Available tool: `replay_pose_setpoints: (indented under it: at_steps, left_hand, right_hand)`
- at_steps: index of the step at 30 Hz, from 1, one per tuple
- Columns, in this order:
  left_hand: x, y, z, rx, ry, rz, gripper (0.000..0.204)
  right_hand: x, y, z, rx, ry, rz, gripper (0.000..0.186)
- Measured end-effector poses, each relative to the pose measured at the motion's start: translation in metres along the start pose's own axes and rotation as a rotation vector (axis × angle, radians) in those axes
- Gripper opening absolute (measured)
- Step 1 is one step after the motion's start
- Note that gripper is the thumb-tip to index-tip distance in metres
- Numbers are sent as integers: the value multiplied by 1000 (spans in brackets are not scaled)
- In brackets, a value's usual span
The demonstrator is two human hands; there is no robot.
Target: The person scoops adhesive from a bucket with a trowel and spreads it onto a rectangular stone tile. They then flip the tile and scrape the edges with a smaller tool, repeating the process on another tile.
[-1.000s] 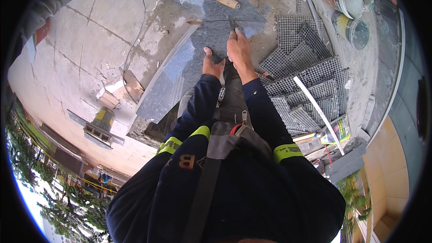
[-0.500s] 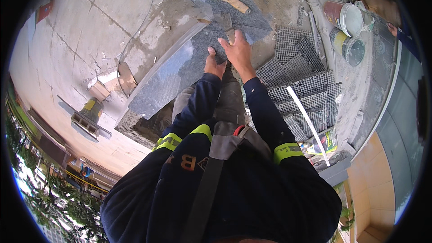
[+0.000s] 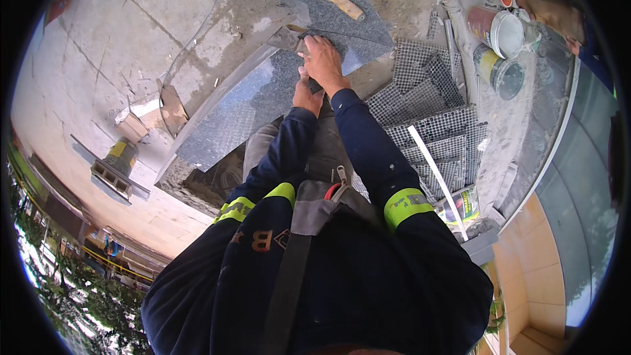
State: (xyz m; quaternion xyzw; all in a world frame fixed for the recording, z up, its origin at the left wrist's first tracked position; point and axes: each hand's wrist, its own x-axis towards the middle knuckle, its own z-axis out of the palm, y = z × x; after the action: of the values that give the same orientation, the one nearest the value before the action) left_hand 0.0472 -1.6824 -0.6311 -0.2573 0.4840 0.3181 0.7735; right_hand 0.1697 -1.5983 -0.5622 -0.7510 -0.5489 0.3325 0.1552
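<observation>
A speckled grey stone slab (image 3: 227,115) lies at a slant before me, its near edge by my knees. My right hand (image 3: 323,62) is closed over the slab's upper part, gripping a flat grey blade-like piece (image 3: 285,38) that sticks out leftward from the fingers. Just below it, my left hand (image 3: 307,96) is closed with its thumb up, at the slab's near edge. A small dark shape (image 3: 314,85) shows between the hands; I cannot make out what it is. Beyond, a wooden-handled trowel (image 3: 343,4) rests on another grey slab (image 3: 371,33).
Grid-backed tiles (image 3: 434,128) lie stacked at right, with a white strip (image 3: 435,174) across them. Two buckets (image 3: 507,34) (image 3: 506,77) stand farther right, near another person's hand (image 3: 574,46). At left are a yellow-banded tool (image 3: 119,154) and cardboard scraps (image 3: 172,110).
My right hand has moved left and closed more, and the grey blade-like piece has swung leftward with it. My left hand has shifted slightly. The whole view has tilted a little.
</observation>
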Motion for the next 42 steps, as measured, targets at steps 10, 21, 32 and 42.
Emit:
replay_pose_setpoints:
  at_steps: [10, 21, 32, 42]
  left_hand:
    - [-65, 21, -45, -149, 423, 72, 88]
    - [-90, 64, -82, -160, 297, 300, 82]
    - [-123, 111, -108, -261, 538, 419, 96]
    - [-194, 182, -185, 498, 1371, 585, 109]
  right_hand:
    - [1, -9, 0, -27, -20, -19, 30]
    - [8, -9, 11, -81, -82, -25, 35]
    - [15, 11, 18, -171, -101, -51, 47]
    - [14, -9, 17, -172, -165, 39, 42]
